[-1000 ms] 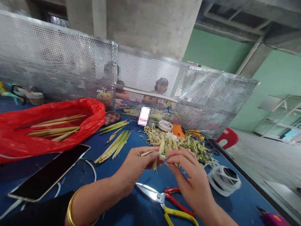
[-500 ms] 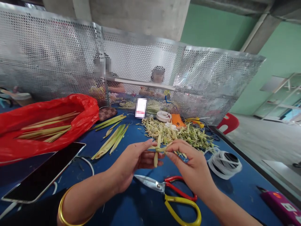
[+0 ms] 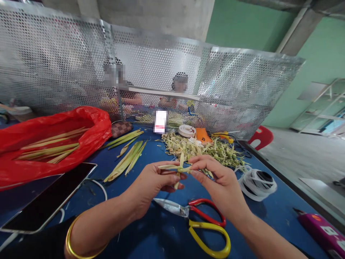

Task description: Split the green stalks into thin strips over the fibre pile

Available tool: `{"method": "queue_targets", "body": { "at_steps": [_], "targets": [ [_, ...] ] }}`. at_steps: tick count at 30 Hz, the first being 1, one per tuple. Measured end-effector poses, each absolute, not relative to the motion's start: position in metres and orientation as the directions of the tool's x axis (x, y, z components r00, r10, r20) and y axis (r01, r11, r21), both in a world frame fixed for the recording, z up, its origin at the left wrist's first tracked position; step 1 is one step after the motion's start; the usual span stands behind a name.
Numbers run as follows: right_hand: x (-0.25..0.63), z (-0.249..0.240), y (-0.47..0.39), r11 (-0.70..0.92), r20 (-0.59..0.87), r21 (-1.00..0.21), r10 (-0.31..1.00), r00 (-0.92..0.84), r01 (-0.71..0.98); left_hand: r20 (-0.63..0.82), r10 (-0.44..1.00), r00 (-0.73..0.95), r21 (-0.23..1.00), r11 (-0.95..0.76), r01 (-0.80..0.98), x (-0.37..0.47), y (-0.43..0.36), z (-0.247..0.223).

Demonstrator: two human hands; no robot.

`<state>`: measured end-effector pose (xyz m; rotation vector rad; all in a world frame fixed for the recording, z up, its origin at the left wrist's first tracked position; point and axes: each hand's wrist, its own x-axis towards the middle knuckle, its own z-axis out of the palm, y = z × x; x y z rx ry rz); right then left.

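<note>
Between my hands is a small cross-shaped knot of pale green leaf strips (image 3: 181, 167), its ends sticking out to several sides. My left hand (image 3: 156, 178) is closed on its left and lower part, the thumb pressed over the lower strip. With thumb and forefinger, my right hand (image 3: 214, 176) pinches the strip end on the right. Below them, scissors (image 3: 188, 212) with one red and one yellow handle lie on the blue table (image 3: 145, 230). A heap of leaf scraps (image 3: 212, 151) lies just beyond the hands.
At left, a red plastic bag (image 3: 97, 122) holds long leaf strips, beside a dark tablet (image 3: 51, 198). More leaves (image 3: 126, 162) lie on the table. To the right are a white ribbon roll (image 3: 257, 185) and a purple tool (image 3: 320, 230). A perforated metal screen (image 3: 229, 79) stands behind; people sit beyond it.
My left thumb has come down over the lower strip of the knot. A strip end now points out to the left above that thumb. The view has shifted slightly.
</note>
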<state>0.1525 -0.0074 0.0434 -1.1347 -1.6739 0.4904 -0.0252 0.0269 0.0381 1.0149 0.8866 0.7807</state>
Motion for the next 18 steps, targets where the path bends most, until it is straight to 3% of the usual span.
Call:
{"method": "queue_targets", "body": {
  "at_steps": [10, 15, 18],
  "targets": [
    [0.1453, 0.0452, -0.0114, 0.556, 0.521, -0.741, 0.83, -0.199, 0.378, -0.178, 0.92, 0.349, 0.97, 0.224, -0.096, -0.0257, 0.0289, 0.0357],
    [0.1518, 0.05, -0.0114, 0.535, 0.583, -0.711, 0.811, -0.045, 0.456, -0.176, 0.913, 0.368, 0.979, 0.201, -0.03, -0.0262, 0.0306, 0.0355],
    [0.1522, 0.0458, -0.0099, 0.509, 0.581, -0.666, 0.813, -0.049, 0.545, -0.176, 0.885, 0.43, 0.983, 0.181, 0.031, -0.025, 0.0279, 0.0369]
  ]
}}
